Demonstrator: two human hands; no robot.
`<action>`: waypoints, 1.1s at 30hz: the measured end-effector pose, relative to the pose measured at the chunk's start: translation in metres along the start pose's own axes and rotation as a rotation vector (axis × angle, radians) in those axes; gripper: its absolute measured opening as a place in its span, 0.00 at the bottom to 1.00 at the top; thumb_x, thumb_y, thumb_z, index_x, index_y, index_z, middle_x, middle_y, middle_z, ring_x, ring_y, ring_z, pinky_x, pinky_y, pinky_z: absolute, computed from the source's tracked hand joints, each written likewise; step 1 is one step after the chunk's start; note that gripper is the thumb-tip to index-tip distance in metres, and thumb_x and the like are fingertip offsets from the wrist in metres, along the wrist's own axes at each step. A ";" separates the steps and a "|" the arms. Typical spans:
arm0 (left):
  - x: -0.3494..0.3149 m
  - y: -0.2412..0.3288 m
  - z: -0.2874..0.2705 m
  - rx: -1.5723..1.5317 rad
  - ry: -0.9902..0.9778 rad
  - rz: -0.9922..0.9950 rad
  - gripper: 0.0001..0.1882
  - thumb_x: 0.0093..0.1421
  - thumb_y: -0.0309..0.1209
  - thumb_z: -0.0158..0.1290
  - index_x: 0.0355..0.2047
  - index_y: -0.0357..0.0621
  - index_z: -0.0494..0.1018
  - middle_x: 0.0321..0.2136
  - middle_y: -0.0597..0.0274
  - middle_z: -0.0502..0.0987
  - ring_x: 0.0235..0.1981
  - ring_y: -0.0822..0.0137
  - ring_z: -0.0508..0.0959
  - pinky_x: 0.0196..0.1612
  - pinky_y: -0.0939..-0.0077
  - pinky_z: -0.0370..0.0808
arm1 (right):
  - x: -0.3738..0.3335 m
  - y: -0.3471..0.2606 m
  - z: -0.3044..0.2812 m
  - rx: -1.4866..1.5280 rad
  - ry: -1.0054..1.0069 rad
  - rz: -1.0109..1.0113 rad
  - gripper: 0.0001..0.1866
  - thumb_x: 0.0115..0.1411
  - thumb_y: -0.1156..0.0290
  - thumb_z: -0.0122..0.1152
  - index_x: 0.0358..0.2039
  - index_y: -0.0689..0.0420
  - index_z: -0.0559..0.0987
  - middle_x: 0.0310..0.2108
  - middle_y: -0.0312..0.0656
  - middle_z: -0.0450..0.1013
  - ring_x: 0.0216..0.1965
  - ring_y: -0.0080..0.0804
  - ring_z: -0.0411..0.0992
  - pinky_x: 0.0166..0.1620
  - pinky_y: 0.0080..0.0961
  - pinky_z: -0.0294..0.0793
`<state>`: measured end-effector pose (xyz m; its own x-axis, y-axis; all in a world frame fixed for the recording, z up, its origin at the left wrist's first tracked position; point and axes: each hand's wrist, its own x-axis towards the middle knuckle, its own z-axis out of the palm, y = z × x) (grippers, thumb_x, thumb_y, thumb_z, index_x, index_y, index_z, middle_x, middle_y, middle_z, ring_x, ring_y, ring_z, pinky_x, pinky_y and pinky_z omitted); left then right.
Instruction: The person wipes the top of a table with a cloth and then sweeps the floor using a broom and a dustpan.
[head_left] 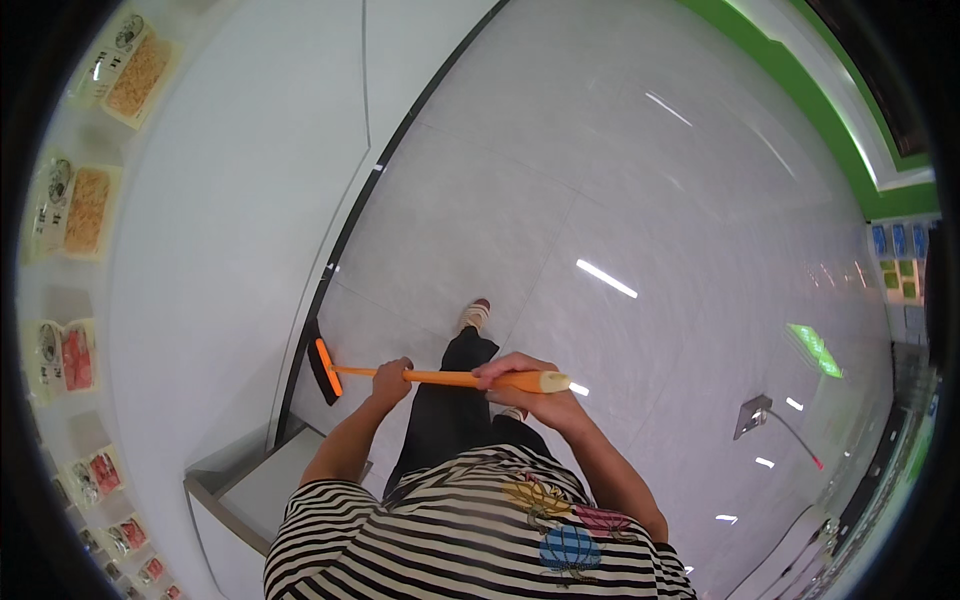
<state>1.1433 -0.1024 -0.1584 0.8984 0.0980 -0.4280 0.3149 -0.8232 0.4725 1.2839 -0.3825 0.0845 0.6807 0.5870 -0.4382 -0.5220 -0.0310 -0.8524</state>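
Note:
An orange broom point(440, 378) lies across the front of my body, its handle end pointing right. My left hand point(392, 380) is closed around the lower part of the handle. Farther up, near the pale end, my right hand point(515, 375) wraps the handle too. The broom head point(324, 370), orange with dark bristles, is on the floor at the left, against the black strip at the foot of the white case.
The white case point(230, 200) runs along my left, with packaged foods point(88, 210) on its top. A grey metal cart or stand point(270, 490) is at the lower left. On the grey tiled floor point(520, 180) at right stands a long-handled dustpan point(752, 416).

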 end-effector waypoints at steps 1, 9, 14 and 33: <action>0.012 -0.002 -0.004 -0.010 -0.002 -0.012 0.09 0.42 0.25 0.49 0.27 0.46 0.70 0.23 0.54 0.74 0.30 0.53 0.73 0.33 0.59 0.68 | 0.020 -0.009 0.001 0.049 -0.014 -0.019 0.09 0.45 0.81 0.57 0.29 0.60 0.74 0.34 0.41 0.72 0.39 0.30 0.70 0.45 0.24 0.68; 0.181 0.166 -0.054 -0.160 0.057 0.412 0.10 0.38 0.25 0.51 0.25 0.47 0.68 0.22 0.59 0.73 0.29 0.56 0.73 0.35 0.64 0.65 | 0.038 -0.142 -0.081 -0.045 0.628 -0.254 0.11 0.36 0.81 0.48 0.26 0.61 0.68 0.22 0.41 0.68 0.32 0.35 0.71 0.42 0.32 0.70; 0.220 0.327 -0.071 -0.138 -0.362 0.786 0.11 0.39 0.23 0.50 0.26 0.47 0.67 0.19 0.57 0.72 0.24 0.52 0.73 0.26 0.58 0.66 | -0.075 -0.193 -0.103 -0.314 1.061 -0.373 0.11 0.35 0.78 0.49 0.25 0.63 0.67 0.21 0.42 0.65 0.28 0.34 0.67 0.44 0.36 0.66; 0.127 0.413 -0.091 -0.041 -0.625 1.000 0.17 0.45 0.28 0.51 0.38 0.41 0.67 0.22 0.52 0.73 0.27 0.53 0.75 0.31 0.57 0.68 | -0.230 -0.167 -0.097 -0.210 1.231 -0.809 0.12 0.43 0.72 0.54 0.29 0.57 0.64 0.12 0.33 0.55 0.15 0.24 0.54 0.24 0.24 0.56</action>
<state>1.4154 -0.3792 0.0525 0.4487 -0.8809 -0.1510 -0.4243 -0.3586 0.8315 1.2638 -0.5909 0.2999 0.7953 -0.5304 0.2935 0.2094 -0.2140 -0.9541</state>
